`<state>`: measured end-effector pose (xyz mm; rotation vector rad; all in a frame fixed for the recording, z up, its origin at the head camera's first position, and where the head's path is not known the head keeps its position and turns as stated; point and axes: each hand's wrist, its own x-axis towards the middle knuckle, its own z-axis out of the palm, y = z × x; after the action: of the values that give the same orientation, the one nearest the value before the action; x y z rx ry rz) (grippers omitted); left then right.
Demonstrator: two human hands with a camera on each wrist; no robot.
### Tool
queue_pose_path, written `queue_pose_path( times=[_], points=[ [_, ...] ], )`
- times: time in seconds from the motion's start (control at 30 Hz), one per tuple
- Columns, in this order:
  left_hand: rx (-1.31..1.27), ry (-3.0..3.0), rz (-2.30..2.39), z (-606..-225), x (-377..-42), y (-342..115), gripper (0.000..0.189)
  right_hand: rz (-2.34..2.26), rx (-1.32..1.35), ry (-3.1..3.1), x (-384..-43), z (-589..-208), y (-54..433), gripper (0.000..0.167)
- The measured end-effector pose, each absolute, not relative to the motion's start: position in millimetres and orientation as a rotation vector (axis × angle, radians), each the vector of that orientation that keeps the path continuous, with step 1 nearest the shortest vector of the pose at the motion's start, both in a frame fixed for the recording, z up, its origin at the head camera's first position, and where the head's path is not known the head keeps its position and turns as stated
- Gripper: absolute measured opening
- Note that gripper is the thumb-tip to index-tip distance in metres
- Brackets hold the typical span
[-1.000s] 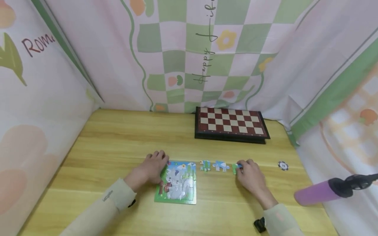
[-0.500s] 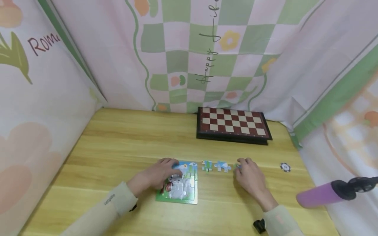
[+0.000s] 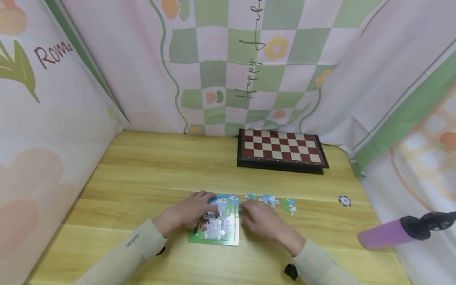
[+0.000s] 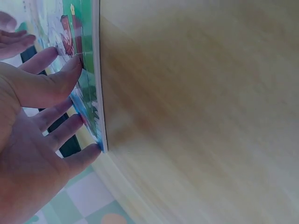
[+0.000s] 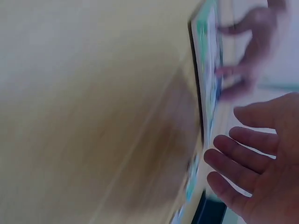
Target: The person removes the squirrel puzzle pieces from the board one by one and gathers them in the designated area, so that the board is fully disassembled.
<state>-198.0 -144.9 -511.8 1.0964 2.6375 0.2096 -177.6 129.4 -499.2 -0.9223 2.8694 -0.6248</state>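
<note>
A square jigsaw puzzle (image 3: 217,225) with a white animal picture in a green frame lies on the wooden table (image 3: 142,178). My left hand (image 3: 204,202) rests on its upper left part, fingers straight; in the left wrist view the fingertips (image 4: 86,154) touch the puzzle (image 4: 88,79) at its edge. My right hand (image 3: 251,211) hovers by the puzzle's right edge, fingers spread and holding nothing, as the blurred right wrist view shows of the hand (image 5: 247,154). Three loose pieces lie in a row to the right: one (image 3: 249,196), a blue one (image 3: 269,200), a green one (image 3: 289,206).
A folded red and cream chessboard (image 3: 281,150) lies at the back of the table. A black and white chip (image 3: 344,201) sits near the right edge. A purple pump (image 3: 388,233) with a black handle juts in from the right. Cloth walls surround the table.
My right hand let go of the green piece and moved left to the puzzle's right edge. My left hand slid from the puzzle's left border onto its upper left part.
</note>
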Motion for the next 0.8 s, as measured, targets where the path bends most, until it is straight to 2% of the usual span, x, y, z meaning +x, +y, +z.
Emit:
queue_pose_path(
  times=[0.17, 0.27, 0.37, 0.8],
  points=[
    [1.104, 2.644, 0.205, -512, -199, -143, 0.067, -0.477, -1.102, 2.855, -173, -507, 106, 0.038],
    [1.108, 2.642, 0.193, -511, -199, -142, 0.067, -0.398, -1.057, 2.855, -170, -510, 98, 0.058],
    [1.106, 2.643, 0.182, -511, -199, -142, 0.066, -0.375, -1.010, 2.846, -168, -511, 93, 0.070],
    [1.064, 2.630, 0.158, -511, -197, -141, 0.065, -0.329, -0.990, 2.840, -163, -511, 80, 0.073]
  ],
)
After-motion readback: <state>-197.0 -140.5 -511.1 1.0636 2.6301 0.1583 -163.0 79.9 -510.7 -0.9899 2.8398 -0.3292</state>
